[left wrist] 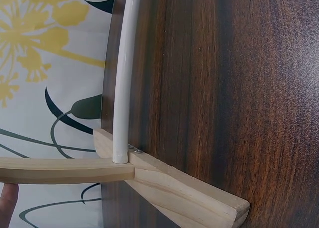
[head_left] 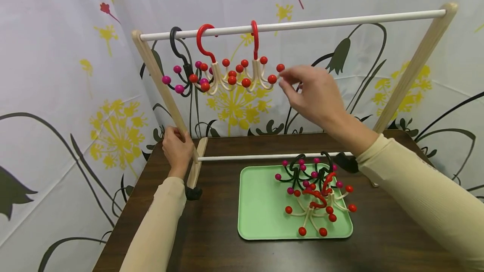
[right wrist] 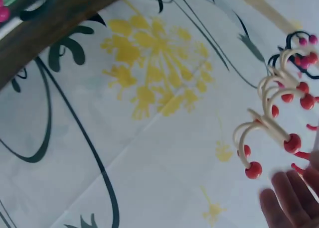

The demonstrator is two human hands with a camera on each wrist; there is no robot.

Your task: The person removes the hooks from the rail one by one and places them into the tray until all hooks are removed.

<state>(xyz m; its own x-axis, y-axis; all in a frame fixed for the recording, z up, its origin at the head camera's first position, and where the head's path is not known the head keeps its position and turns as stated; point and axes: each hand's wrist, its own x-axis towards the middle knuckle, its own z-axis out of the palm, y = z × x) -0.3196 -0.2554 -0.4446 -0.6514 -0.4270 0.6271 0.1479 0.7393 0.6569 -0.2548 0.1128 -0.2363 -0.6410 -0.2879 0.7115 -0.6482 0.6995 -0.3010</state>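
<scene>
My left hand [head_left: 177,148] holds the left wooden post [head_left: 160,81] of a rack near its foot; a fingertip [left wrist: 7,203] shows against the post in the left wrist view. On the rack's white top bar [head_left: 321,23] hang a black multi-arm hook hanger [head_left: 188,70] with pink balls and two cream ones with red hooks and red balls. My right hand [head_left: 315,91] is beside the rightmost cream hanger [head_left: 256,70], fingertips close to its outer red ball, thumb and forefinger a little apart. In the right wrist view its fingers [right wrist: 289,198] look loosely extended and blurred.
A green tray [head_left: 261,217] on the dark wood table [head_left: 211,242] bears several more hangers, black [head_left: 296,173] and cream with red hooks [head_left: 311,209]. A lower white bar [head_left: 242,157] crosses behind it. The right post [head_left: 416,66] stands beyond my right arm; a patterned curtain [head_left: 56,53] hangs behind.
</scene>
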